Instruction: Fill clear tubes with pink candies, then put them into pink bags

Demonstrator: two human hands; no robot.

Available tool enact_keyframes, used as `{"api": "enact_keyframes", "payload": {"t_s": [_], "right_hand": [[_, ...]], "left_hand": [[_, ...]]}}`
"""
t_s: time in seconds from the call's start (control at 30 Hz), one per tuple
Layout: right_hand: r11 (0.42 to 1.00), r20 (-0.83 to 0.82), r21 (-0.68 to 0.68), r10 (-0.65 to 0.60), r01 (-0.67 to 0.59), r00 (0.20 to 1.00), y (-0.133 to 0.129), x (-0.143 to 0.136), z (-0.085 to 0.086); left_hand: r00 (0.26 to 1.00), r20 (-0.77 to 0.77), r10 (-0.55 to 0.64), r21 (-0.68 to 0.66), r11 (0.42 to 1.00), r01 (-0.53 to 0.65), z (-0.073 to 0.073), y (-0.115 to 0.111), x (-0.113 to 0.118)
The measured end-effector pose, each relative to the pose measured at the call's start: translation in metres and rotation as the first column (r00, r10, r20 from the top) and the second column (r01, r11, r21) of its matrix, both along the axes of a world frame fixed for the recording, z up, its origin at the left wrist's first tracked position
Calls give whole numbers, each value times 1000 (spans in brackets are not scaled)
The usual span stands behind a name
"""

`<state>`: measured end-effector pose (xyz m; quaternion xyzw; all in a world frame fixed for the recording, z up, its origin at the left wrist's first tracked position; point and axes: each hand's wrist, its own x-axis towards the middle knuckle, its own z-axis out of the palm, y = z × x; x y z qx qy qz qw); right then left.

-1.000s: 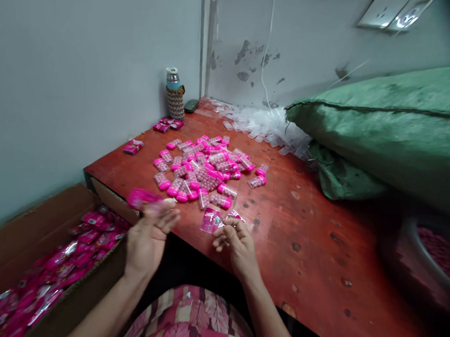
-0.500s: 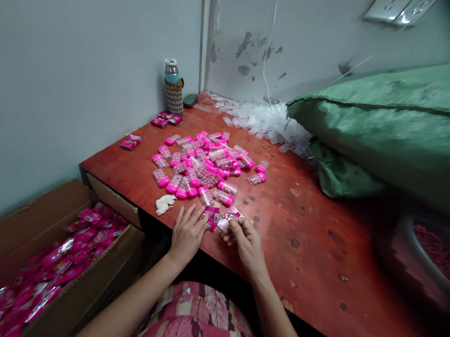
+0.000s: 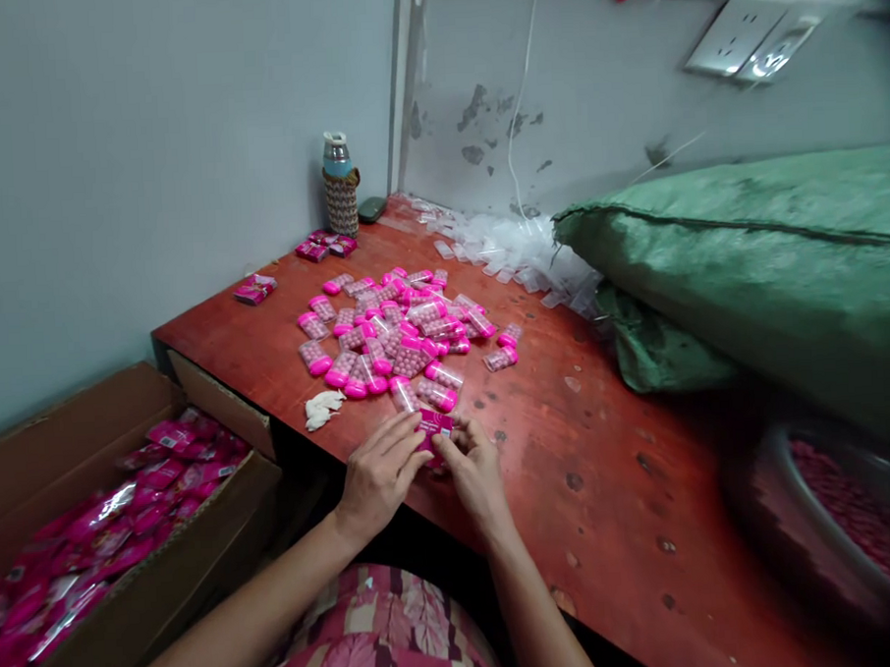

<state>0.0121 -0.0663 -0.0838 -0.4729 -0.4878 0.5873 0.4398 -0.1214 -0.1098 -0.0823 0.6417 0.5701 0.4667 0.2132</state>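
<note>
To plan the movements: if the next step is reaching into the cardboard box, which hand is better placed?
Probably the left hand: the cardboard box is on the person's left, nearer to it than to the right hand. Both are at a pink packet.

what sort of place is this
Probably a small packing workshop, or a home corner used as one: clear, pink-capped containers of small balls lie heaped on the red table, an open cardboard box beside it holds many pink packets, and a large green sack lies at the right.
</note>
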Motion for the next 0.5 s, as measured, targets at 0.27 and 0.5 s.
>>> {"api": "enact_keyframes", "payload": {"t_s": [0.27,0.5], "right_hand": [[996,-71,-64,59,-64,996,11,5,11],[988,-46,-30,152,-154,987,13,1,7]], "left_hand": [[603,795,68,-360,853,377,12,15,-8],[493,864,101,-352,821,449,10,21,-4]]}}
